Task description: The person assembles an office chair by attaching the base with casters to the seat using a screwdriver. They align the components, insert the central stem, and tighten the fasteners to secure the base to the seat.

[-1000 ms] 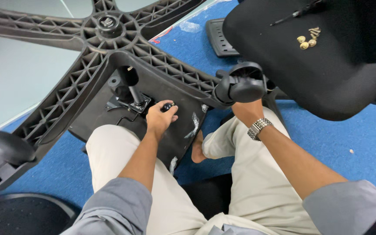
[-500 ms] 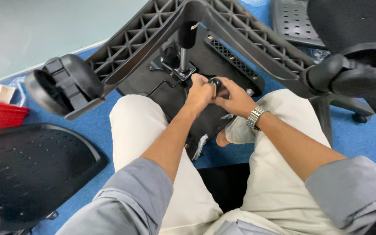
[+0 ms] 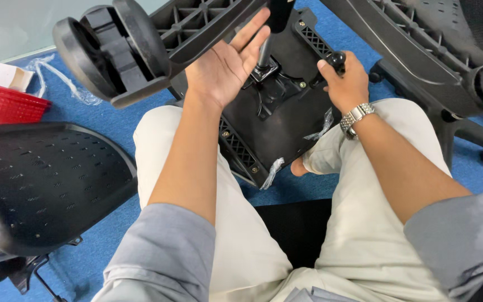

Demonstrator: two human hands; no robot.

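1. The person sits on the blue carpet floor (image 3: 107, 126) with the black seat mechanism plate (image 3: 264, 128) resting across the lap, so both hands can reach it from above.
2. The left hand (image 3: 225, 67) is open, palm up and fingers spread. It holds nothing; it lies under one leg of the five-star chair base (image 3: 197, 25), seemingly to support it, with the fingertips just beside the gas lift column (image 3: 268, 39).
3. The gas lift column stands in the centre socket of the plate and rises toward the hub of the base, so base and plate are joined here.
4. The right hand (image 3: 346, 84) is closed around the black knob (image 3: 335, 59) of a lever at the right edge of the plate, probably to keep the plate steady.
5. A caster wheel (image 3: 107, 47) sits on the end of the leg, up in the air.
6. At the left lie a perforated black seat shell (image 3: 46, 179) and a red basket (image 3: 1, 103), well apart from the hands.
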